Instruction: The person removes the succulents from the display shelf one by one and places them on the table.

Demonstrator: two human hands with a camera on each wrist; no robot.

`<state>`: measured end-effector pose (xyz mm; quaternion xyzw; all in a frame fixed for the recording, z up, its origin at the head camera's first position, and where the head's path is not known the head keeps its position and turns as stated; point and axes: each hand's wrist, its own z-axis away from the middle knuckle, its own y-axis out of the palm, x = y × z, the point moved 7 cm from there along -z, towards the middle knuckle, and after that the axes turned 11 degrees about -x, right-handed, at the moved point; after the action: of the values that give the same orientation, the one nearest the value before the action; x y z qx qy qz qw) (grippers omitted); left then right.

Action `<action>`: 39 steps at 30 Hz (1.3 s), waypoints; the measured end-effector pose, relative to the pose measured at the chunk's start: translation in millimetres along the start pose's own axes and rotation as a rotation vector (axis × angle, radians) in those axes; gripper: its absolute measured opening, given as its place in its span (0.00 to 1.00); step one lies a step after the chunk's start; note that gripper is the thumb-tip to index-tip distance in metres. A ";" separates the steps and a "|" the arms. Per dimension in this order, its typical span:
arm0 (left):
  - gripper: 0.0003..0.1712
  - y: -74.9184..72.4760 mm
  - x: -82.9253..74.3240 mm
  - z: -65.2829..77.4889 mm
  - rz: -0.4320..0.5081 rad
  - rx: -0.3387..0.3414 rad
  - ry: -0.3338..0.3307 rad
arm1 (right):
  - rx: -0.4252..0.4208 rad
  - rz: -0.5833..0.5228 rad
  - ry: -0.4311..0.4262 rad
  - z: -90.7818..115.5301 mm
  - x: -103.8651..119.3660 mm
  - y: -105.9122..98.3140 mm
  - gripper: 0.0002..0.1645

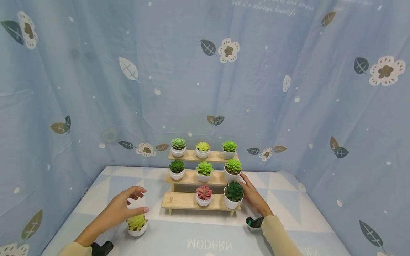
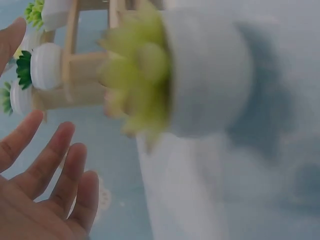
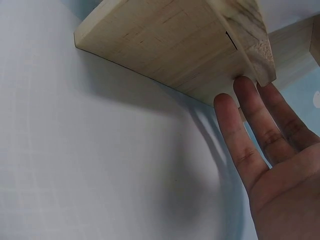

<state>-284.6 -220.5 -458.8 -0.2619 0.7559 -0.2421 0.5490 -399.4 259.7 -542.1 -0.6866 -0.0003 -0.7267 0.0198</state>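
My left hand [image 1: 123, 204] hovers over the table with fingers spread and loosely bent, holding nothing. Just below it a yellow-green succulent in a white pot [image 1: 137, 227] stands upright on the table; in the left wrist view that pot [image 2: 210, 75] looks large and blurred, apart from the fingers. My right hand [image 1: 254, 197] is at the right side of a three-tier wooden stand [image 1: 182, 202]. In the right wrist view its fairly straight fingers [image 3: 250, 95] reach the stand's wooden edge and appear to touch it. A dark green succulent [image 1: 234, 192] sits beside this hand on the lowest tier.
More potted succulents stand on the tiers, including a red one [image 1: 204, 195] in the middle of the lowest. The lowest tier's left part is bare wood. Behind the stand hangs a blue patterned curtain [image 1: 179, 99]. A patterned cloth [image 1: 179, 234] covers the table.
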 end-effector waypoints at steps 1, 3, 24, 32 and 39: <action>0.38 0.8 -3.3 -2.6 0.004 -0.004 0.011 | 0.001 0.000 0.000 0.3 -0.7 0.1 0.43; 0.37 4.0 -9.0 -7.7 0.010 -0.009 0.027 | 0.004 0.000 -0.003 1.3 -1.0 0.5 0.43; 0.31 56.4 -66.1 -36.6 0.134 0.094 0.157 | 0.021 -0.030 -0.019 2.2 3.3 2.1 0.41; 0.29 76.5 -71.5 -40.2 0.211 0.128 0.145 | 0.029 -0.032 -0.020 1.8 0.9 2.0 0.40; 0.30 93.1 -81.4 -42.6 0.249 0.129 0.143 | 0.049 -0.022 -0.031 0.4 -0.3 1.8 0.43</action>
<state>-316.4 -94.0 -450.5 -0.1122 0.8025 -0.2382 0.5354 -398.9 257.9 -542.5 -0.6970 -0.0258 -0.7160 0.0286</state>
